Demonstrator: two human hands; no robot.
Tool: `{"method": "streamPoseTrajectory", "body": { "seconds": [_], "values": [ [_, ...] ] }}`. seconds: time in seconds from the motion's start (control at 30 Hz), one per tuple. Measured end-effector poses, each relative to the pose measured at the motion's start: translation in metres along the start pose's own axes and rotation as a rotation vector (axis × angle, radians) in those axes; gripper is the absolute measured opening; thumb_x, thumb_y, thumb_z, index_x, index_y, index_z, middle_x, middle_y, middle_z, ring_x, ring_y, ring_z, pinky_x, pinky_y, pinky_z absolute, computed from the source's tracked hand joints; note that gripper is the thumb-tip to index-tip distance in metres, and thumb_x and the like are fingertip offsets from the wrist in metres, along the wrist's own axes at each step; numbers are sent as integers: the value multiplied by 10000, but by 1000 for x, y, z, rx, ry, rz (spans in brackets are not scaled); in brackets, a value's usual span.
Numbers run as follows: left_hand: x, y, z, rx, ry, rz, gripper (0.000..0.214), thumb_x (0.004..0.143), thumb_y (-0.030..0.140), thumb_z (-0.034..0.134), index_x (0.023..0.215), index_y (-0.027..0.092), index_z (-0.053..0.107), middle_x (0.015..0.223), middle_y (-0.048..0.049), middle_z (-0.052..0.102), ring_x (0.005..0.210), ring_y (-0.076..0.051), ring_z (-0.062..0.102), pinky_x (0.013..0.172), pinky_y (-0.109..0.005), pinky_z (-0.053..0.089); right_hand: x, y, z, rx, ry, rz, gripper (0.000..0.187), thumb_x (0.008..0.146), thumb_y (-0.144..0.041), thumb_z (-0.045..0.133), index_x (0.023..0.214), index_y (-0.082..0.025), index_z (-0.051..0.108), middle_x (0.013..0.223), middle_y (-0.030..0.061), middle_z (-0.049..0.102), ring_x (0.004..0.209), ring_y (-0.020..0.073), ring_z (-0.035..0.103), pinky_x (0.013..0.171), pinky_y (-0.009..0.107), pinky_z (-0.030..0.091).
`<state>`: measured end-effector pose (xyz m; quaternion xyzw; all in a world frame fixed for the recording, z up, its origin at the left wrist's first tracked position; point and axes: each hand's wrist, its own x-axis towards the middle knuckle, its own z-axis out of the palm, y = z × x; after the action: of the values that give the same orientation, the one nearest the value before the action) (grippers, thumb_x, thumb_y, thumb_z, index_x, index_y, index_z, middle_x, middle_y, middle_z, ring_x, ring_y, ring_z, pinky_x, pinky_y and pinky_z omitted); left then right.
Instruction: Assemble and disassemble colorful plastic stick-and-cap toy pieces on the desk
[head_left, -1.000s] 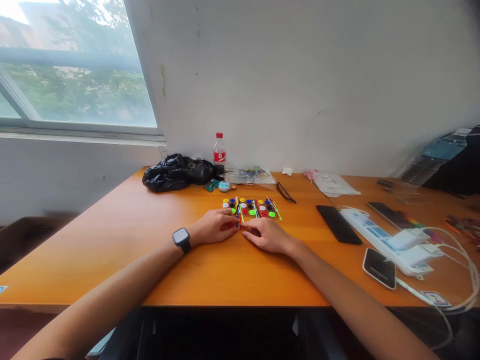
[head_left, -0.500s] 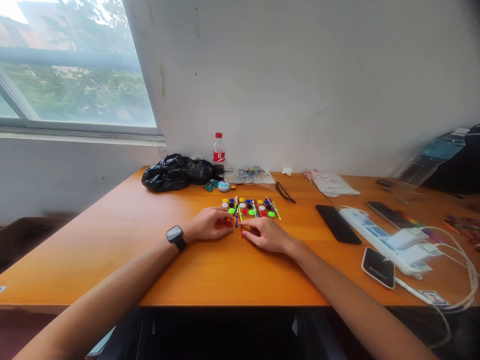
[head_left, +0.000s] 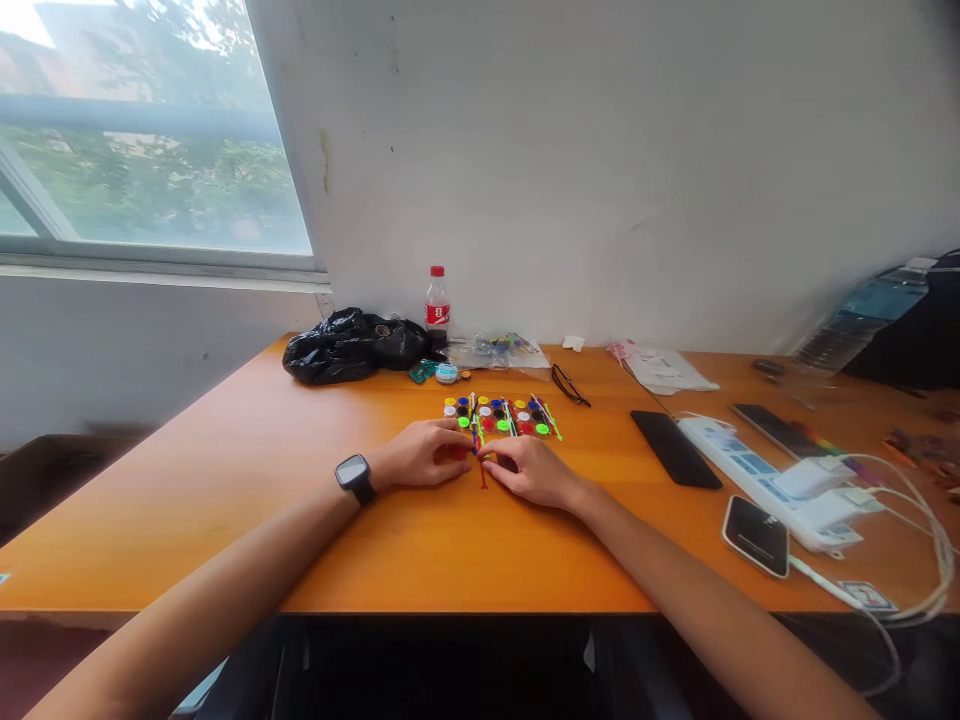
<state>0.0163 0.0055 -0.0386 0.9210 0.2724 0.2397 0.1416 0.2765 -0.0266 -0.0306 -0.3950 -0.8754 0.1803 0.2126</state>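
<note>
My right hand [head_left: 536,470] pinches a thin red plastic stick [head_left: 484,476] with thumb and forefinger; the stick's lower end points toward me. Just across from it, my left hand [head_left: 424,455] has its fingers curled, thumb and fingertips nearly meeting by the stick's upper end. What those fingertips hold is too small to make out. A red piece [head_left: 456,454] shows partly inside the left hand's curl. Right behind both hands lie several coloured round discs [head_left: 502,426] in rows, with thin coloured sticks [head_left: 553,420] laid among them. The left fingers hide some of these pieces.
At the back are a black plastic bag [head_left: 349,348], a cola bottle [head_left: 437,312], clear plastic packets [head_left: 499,350] and glasses [head_left: 570,385]. To the right lie a black phone [head_left: 675,448], a power strip [head_left: 739,470] with chargers and cables, and a white-edged device [head_left: 757,536].
The red stick has shifted slightly toward me. My left hand has moved a little nearer to me and to the right, its fingertips now closer to the right hand's.
</note>
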Motion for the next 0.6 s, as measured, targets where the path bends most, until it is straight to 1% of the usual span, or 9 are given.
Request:
{"method": "streamPoseTrajectory", "body": {
  "seconds": [0.2, 0.3, 0.4, 0.5, 0.6],
  "values": [
    [1, 2, -3, 0, 20, -4, 198, 961, 317, 651, 1103, 256, 774, 992, -57, 708, 871, -186, 678, 798, -265, 502, 1, 4, 3, 45, -8, -51, 165, 983, -171, 606, 1040, -205, 757, 887, 33, 754, 740, 162, 641, 686, 249, 416],
    [1, 3, -6, -7, 20, -7, 181, 964, 306, 635, 1059, 244, 777, 950, -54, 702, 853, -181, 669, 784, -259, 498, 0, 7, 6, 45, -8, -78, 159, 1000, -179, 589, 1050, -209, 738, 922, 40, 755, 783, 175, 655, 715, 255, 433],
    [1, 4, -6, -19, 24, -3, 179, 961, 297, 633, 1052, 245, 778, 950, -55, 704, 861, -183, 672, 794, -261, 503, 1, 7, 7, 63, 0, -109, 162, 1021, -195, 563, 1086, -217, 710, 984, 52, 753, 846, 193, 670, 768, 275, 464],
    [1, 2, -4, -22, 36, 1, 176, 968, 304, 627, 1040, 247, 777, 946, -56, 706, 855, -184, 674, 791, -266, 506, 2, 3, 2, 75, 63, -152, 155, 1030, -195, 542, 1093, -223, 681, 1038, 74, 733, 936, 221, 663, 850, 318, 489],
    [1, 0, -3, -29, 40, 2, 168, 973, 317, 628, 1010, 237, 771, 919, -55, 707, 829, -180, 671, 778, -268, 503, 5, -1, -7, 27, 196, -183, 110, 1032, -221, 554, 1028, -231, 663, 1110, 106, 711, 1068, 265, 624, 972, 401, 472]
  ]
}}
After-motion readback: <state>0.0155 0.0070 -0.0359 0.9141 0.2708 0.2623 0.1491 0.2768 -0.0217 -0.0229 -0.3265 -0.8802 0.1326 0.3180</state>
